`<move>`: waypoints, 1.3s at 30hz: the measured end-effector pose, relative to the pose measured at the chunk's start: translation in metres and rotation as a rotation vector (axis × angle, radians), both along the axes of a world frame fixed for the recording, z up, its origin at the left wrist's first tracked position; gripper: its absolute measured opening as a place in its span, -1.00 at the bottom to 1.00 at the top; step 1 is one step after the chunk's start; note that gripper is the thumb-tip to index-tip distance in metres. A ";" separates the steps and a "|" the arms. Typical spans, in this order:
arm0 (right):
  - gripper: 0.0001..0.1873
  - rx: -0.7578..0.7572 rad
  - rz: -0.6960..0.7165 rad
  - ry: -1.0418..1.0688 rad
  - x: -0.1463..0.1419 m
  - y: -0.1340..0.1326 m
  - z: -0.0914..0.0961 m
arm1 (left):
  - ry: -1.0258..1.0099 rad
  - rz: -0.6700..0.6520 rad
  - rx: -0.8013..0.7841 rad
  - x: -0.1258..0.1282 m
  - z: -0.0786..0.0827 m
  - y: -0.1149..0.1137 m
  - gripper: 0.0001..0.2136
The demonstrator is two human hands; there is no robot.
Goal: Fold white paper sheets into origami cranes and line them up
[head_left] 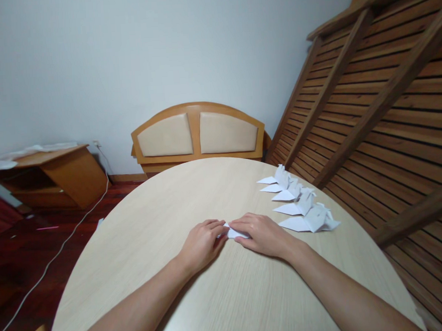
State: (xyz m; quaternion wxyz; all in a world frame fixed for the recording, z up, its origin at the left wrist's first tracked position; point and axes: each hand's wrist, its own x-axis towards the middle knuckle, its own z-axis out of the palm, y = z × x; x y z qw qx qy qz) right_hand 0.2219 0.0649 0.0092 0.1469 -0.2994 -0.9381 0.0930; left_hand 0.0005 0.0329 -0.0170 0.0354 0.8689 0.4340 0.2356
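Observation:
A small piece of white folded paper [232,232] lies on the round light-wood table [153,224], between both hands. My left hand [202,244] has its fingers curled and pressed onto the paper's left edge. My right hand [260,233] lies over the paper's right side, fingers bent and pressing it down. Most of the paper is hidden beneath the fingers. To the right of my right hand, several finished white folded paper figures [300,203] lie in a row along the table's right side.
A wooden chair back with beige pads [197,133] stands beyond the table's far edge. A slatted wooden frame [382,105] leans at the right. A low wooden cabinet [57,175] and a white cable [61,247] are on the dark red floor at left.

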 end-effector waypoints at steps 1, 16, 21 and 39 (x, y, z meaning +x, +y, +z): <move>-0.62 -0.006 -0.003 0.004 0.000 0.000 0.000 | 0.006 -0.005 0.003 0.000 0.000 0.000 -0.76; -0.78 -0.089 -0.078 0.160 -0.003 0.004 -0.010 | -0.009 0.061 -0.039 -0.001 0.000 0.002 -0.79; -0.78 -0.143 -0.126 0.249 -0.006 0.004 -0.011 | -0.035 0.107 -0.080 -0.001 0.001 0.002 -0.81; -0.90 -0.372 -0.064 0.467 -0.011 0.006 -0.018 | -0.102 -0.049 -0.029 -0.001 0.002 0.002 -0.91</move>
